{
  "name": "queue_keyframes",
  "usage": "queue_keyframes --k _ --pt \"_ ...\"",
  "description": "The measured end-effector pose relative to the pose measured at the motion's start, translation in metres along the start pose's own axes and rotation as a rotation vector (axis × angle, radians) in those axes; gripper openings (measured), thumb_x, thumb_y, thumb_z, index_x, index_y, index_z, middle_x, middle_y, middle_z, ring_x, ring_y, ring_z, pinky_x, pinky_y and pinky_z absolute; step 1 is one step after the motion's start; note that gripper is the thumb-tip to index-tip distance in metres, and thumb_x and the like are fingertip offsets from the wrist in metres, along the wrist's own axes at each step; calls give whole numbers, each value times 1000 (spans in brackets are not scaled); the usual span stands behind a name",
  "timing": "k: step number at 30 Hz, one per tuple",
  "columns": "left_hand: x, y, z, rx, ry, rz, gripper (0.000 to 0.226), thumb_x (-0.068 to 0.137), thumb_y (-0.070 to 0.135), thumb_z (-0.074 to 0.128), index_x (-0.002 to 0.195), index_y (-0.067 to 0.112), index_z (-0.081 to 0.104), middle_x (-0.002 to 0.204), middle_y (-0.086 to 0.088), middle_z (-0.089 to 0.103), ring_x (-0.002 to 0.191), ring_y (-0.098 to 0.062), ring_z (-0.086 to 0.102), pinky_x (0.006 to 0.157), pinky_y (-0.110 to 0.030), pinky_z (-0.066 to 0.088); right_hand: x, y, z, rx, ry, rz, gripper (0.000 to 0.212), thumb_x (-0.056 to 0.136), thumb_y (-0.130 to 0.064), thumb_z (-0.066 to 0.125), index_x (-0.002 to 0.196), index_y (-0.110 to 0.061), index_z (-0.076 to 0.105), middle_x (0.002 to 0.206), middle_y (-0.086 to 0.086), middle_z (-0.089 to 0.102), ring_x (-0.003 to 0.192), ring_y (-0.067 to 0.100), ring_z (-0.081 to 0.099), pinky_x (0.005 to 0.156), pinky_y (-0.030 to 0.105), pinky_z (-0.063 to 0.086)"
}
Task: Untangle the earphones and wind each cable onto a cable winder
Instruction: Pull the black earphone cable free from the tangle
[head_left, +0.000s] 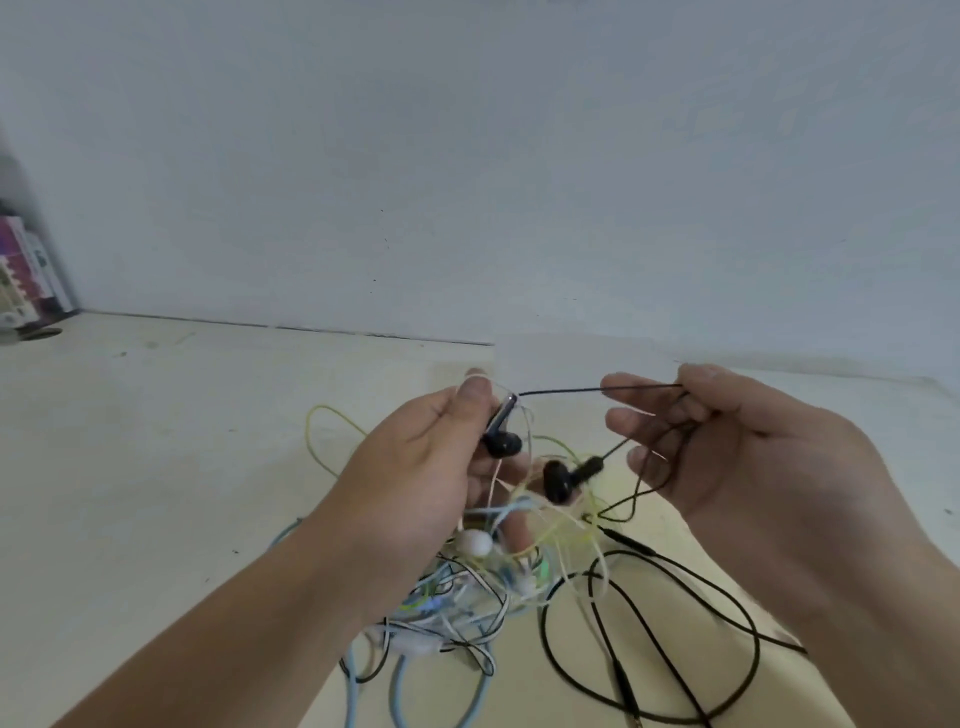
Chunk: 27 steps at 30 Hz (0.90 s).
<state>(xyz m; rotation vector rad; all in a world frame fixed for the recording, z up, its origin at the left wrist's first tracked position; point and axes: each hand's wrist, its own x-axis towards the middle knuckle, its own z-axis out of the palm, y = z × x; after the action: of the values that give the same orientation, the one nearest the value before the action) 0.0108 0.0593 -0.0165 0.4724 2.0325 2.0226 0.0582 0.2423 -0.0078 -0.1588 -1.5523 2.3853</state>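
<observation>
- The left hand (415, 467) is up over the table (156, 467). Its thumb and fingers pinch the stem of a black bud (503, 442).
- The right hand (737, 457) is up too, beside the left one but apart from it. Its fingers are half curled, and its thumb pinches the black cable (561, 391) against them.
- That cable runs tight and straight from the bud in the left hand to the right hand.
- A second bud (558, 480), black too, hangs between the two hands, lower down. Its thin cable goes up to the right hand.
- Under the hands a tangle (457, 608) of yellow, blue and white cables lies on the table. A white bud (475, 543) sits in it, just by the left hand.
- More black cable lies in big loops on the table, under the right arm.
- A pale wall (467, 156) stands behind. Some books (23, 275) stand at the far left.
</observation>
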Motion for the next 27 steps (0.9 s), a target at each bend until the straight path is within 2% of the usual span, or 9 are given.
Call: queue_keyframes --k 3,7,11,13,16,18,20,24,27 --pt "2 -1 0 147 -7 -29 57 93 60 32 83 11 59 76 -7 77 43 -18 50 51 -27 38 2 6 -3 -77 137 19 13 89 -12 58 77 -9 54 73 12 68 57 23 61 55 32 46" --pt "10 -2 -6 187 101 -75 59 99 56 38 67 18 71 78 1 77 47 -10 53 60 -27 40 3 4 -5 -110 220 7 21 93 -14 58 73 -10 52 63 11 59 49 23 55 49 31 44" --pt "15 0 -13 142 149 -77 59 92 43 59 40 14 56 65 6 71 49 -13 54 62 -28 38 1 -1 -6 -125 225 -9 25 95 -16 57 72 -12 50 59 11 60 49 24 57 49 31 47" --pt "15 0 -19 153 129 -54 51 76 38 73 36 15 51 64 -8 66 50 -17 52 58 -28 36 2 0 -5 -128 220 -8 23 95 -17 57 74 -12 51 60 12 62 50 26 59 51 33 49" --pt "13 4 -23 161 76 -49 30 50 43 71 47 15 65 88 -37 60 43 -17 34 53 -28 31 4 1 -5 -146 231 -16 27 95 -16 58 69 -12 52 64 13 65 55 28 63 55 35 51" --pt "14 6 -25 176 60 -38 33 51 44 78 49 14 64 75 -30 62 41 -14 34 46 -24 29 5 1 -7 -158 243 -32 26 95 -15 58 70 -12 54 66 14 68 57 28 66 56 35 52" --pt "14 4 -25 210 81 -20 49 62 54 80 51 11 57 51 -7 54 39 -13 38 45 -24 32 6 1 -7 -155 246 -50 22 96 -15 56 74 -11 55 68 14 70 57 27 67 58 35 51" --pt "17 -3 -22 258 258 38 55 89 43 64 59 3 41 51 -6 37 50 -20 35 56 -29 30 4 3 -6 -159 264 -104 18 97 -18 57 82 -8 60 65 11 69 54 23 65 56 33 49" --pt "18 -6 -22 337 302 121 49 95 35 59 58 11 38 42 2 30 40 -17 28 42 -21 28 0 3 -3 -205 251 -159 25 96 -19 58 74 -8 60 60 10 66 53 24 61 56 34 49"
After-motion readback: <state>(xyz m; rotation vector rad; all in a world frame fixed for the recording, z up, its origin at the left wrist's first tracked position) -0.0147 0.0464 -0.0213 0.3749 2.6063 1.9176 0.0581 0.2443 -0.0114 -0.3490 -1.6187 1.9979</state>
